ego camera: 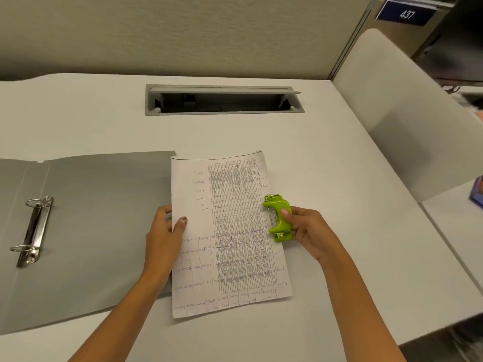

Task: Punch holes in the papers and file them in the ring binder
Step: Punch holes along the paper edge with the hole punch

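Note:
A stack of white papers (230, 236) printed with tables lies on the desk in front of me. My left hand (164, 231) grips its left edge, thumb on top. My right hand (307, 231) holds a small green hole punch (278, 218) set against the middle of the papers' right edge. To the left lies a grey ring binder (99, 218), spread flat, with its two metal rings (32, 231) shut. The papers' left edge overlaps the binder's right cover.
A grey cable tray (224, 100) with its flap raised is sunk into the white desk (326, 158) beyond the papers. A beige partition panel (407, 121) stands along the right side, a fabric wall behind. A blue sign reads 437 (406, 13).

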